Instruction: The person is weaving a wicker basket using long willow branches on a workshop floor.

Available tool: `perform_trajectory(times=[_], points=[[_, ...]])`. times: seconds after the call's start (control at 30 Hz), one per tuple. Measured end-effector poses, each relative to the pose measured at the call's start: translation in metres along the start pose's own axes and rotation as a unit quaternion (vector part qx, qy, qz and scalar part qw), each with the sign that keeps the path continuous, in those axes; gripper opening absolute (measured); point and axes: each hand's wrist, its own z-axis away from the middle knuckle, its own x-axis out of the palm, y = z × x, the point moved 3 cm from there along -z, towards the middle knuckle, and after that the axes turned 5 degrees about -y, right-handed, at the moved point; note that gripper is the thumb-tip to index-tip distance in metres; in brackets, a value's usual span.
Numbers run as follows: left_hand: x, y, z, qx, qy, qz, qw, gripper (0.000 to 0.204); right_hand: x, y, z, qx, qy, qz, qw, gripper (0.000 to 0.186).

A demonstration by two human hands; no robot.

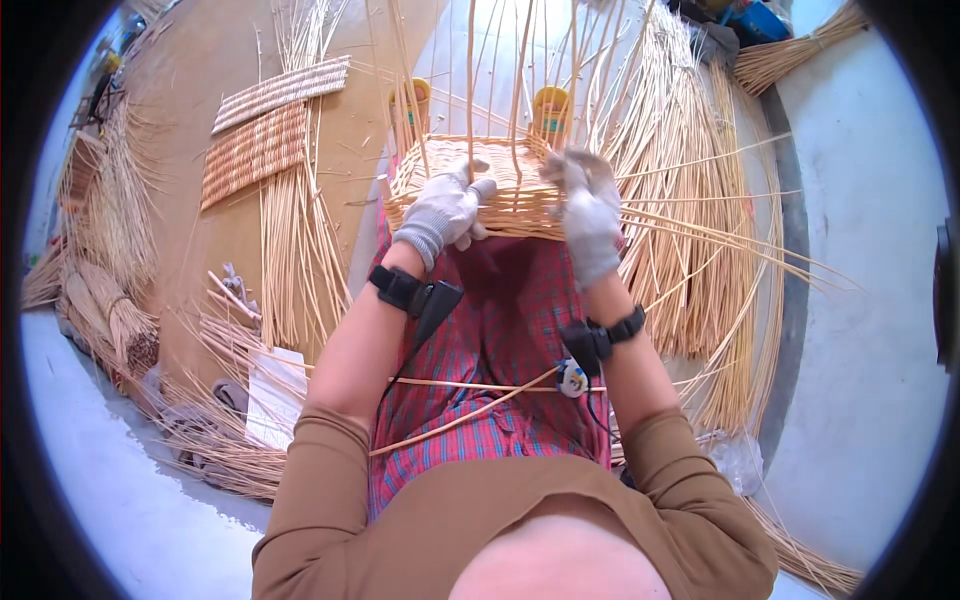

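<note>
A half-woven wicker basket (pixel 520 205) of pale cane rests across my lap, its long upright stakes rising from the walls. My left hand (pixel 448 208), in a light grey glove, is closed on the near wall left of the middle, thumb and forefinger beside an upright stake (pixel 471 90). At the near right corner is my right hand (pixel 588 200), also gloved; motion smears its fingers, so I cannot make out their grip. Several loose cane strands (pixel 725 238) run out to the right from beside that hand.
Bundles of long cane (pixel 670 200) lie to the right. Woven panels (pixel 255 150) lie on brown floor covering at the left, more cane bundles (pixel 115 310) beyond. Two yellow-topped cans (pixel 551 108) stand behind the basket. A checked red cloth (pixel 480 330) covers my legs.
</note>
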Motion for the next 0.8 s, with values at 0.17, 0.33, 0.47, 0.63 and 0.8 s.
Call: perform_trajectory(times=[0.17,0.33,0.47,0.63,0.8], points=[[0.013,-0.017,-0.022,-0.039,0.058,0.007,0.998,0.036,0.068,-0.040,-0.089,-0.277,-0.114,0.458,0.837,0.032],[0.006,-0.014,-0.016,-0.003,0.022,-0.076,0.997,0.042,-0.048,-0.015,-0.034,-0.072,0.009,-0.013,0.997,0.033],[0.023,0.023,0.012,0.145,0.210,-0.256,0.933,0.070,-0.112,-0.020,-0.004,-0.013,-0.022,0.265,0.964,0.024],[0.084,0.046,0.015,0.288,0.037,-0.297,0.910,0.106,-0.098,-0.056,-0.047,-0.051,-0.163,0.548,0.819,0.046],[0.090,0.026,0.010,0.314,0.023,-0.367,0.875,0.114,-0.108,-0.065,-0.022,-0.037,-0.156,0.679,0.716,0.057]])
